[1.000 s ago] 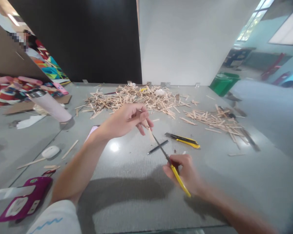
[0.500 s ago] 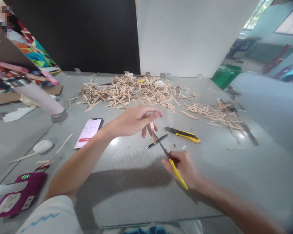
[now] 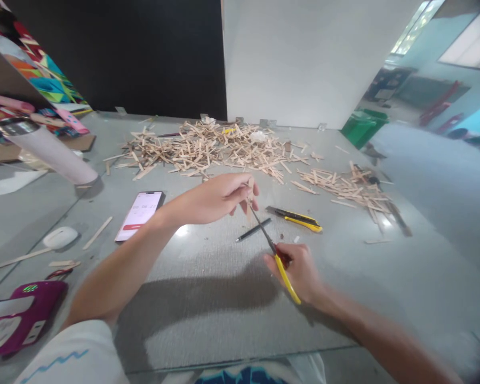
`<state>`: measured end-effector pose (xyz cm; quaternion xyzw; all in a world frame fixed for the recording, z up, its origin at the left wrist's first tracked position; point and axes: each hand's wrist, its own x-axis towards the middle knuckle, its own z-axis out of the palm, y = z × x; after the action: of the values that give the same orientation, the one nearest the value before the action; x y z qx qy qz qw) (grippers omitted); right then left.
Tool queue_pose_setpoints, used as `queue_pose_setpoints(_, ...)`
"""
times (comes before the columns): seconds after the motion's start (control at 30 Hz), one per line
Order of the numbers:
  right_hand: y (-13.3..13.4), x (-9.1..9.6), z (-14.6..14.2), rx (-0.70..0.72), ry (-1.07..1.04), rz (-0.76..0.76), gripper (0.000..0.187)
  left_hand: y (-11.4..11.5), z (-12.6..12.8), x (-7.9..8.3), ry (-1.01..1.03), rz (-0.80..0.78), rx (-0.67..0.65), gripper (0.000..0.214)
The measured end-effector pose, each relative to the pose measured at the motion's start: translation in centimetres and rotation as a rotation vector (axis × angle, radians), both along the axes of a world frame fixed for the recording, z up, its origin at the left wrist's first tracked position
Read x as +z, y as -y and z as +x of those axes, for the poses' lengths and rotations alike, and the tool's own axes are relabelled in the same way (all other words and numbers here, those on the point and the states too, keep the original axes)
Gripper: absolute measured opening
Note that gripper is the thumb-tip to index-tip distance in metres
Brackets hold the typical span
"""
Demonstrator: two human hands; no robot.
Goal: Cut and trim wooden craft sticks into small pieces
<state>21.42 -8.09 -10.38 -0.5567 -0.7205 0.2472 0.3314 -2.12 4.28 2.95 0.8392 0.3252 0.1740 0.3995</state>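
Gripping the yellow-handled tool (image 3: pixel 288 281), the right hand (image 3: pixel 301 271) is working nearer the body, its fingers clamped round the handle above the desk (image 3: pixel 208 256); the tool's shaft is slanting forward and leftward to the wooden stick (image 3: pixel 248 214), which the left hand (image 3: pixel 220 197) is pinching between thumb and fingers; the two hands are staying apart, with only tool and stick bridging them; whether the tip is biting into the wood or merely lying against it is too small to tell. Compared with half a second ago, the left fingers are gathering in closer and the stick is showing above the thumb as well as below; that seems to mean a fresh grip, steadying the piece against the tip. Below the shaft, between the hands, a black pen (image 3: pixel 248 233) is lying; a cutter (image 3: pixel 296 217) is resting ahead of the right hand; a phone (image 3: pixel 140 213) is lying left of the left hand; past both hands a heap of sticks (image 3: pixel 196 149) is spreading, with a smaller scatter of sticks (image 3: pixel 340 184) farther right.
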Motion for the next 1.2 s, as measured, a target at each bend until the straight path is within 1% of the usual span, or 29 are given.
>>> queue_pose_setpoints(0.1,-0.1,-0.1,0.0,-0.007,0.009,0.021,0.05,0.2,-0.1,-0.2,0.025,0.064,0.151,0.024)
queue_pose_setpoints(0.17,0.0,-0.1,0.0,-0.01,0.011,0.033,0.05,0.4,-0.3,-0.2,0.038,0.039,0.176,0.021)
queue_pose_setpoints(0.3,0.2,0.1,0.0,-0.005,-0.003,0.027,0.052,0.9,-0.4,0.0,0.096,-0.056,0.08,0.009)
queue_pose_setpoints(0.37,0.3,0.2,0.0,-0.006,-0.015,0.005,0.053,1.2,-0.4,0.1,0.108,-0.103,0.033,0.014)
queue_pose_setpoints(0.43,0.5,0.3,0.0,-0.005,-0.032,-0.026,0.054,1.6,-0.3,0.3,0.122,-0.13,0.002,0.027)
queue_pose_setpoints(0.5,0.6,0.4,0.1,0.003,-0.059,-0.063,0.055,1.9,-0.3,0.5,0.144,-0.117,-0.01,0.041)
queue_pose_setpoints(0.53,0.6,0.4,0.2,0.01,-0.076,-0.081,0.055,2.0,-0.3,0.6,0.137,-0.098,-0.008,0.044)
queue_pose_setpoints(0.57,0.7,0.5,0.2,0.017,-0.092,-0.092,0.055,2.1,-0.3,0.7,0.114,-0.07,-0.001,0.042)
queue_pose_setpoints(0.63,0.7,0.5,0.3,0.031,-0.108,-0.094,0.053,2.1,-0.3,0.9,0.03,-0.004,0.02,0.027)
queue_pose_setpoints(0.7,0.7,0.6,0.3,0.039,-0.104,-0.079,0.053,2.2,-0.2,1.0,-0.027,0.047,0.037,0.017)
queue_pose_setpoints(0.77,0.7,0.6,0.3,0.044,-0.106,-0.078,0.054,2.3,-0.2,1.0,-0.024,0.051,0.044,0.019)
queue_pose_setpoints(0.87,0.7,0.5,0.2,0.045,-0.134,-0.11,0.057,2.6,-0.1,1.0,0.008,-0.001,0.04,0.031)
queue_pose_setpoints(0.97,0.9,0.4,0.3,0.066,-0.203,-0.184,0.06,2.8,-0.1,1.1,0.005,0.035,0.039,0.04)
queue_pose_setpoints(1.07,1.1,0.2,0.5,0.138,-0.339,-0.34,0.061,2.9,-0.2,1.1,-0.013,0.103,0.016,0.051)
queue_pose_setpoints(1.13,1.2,0.2,0.6,0.169,-0.409,-0.428,0.062,2.9,-0.2,1.1,-0.017,0.107,0.002,0.055)
queue_pose_setpoints(1.2,1.2,0.2,0.6,0.182,-0.44,-0.473,0.061,3.0,-0.2,1.0,-0.01,0.094,-0.003,0.058)
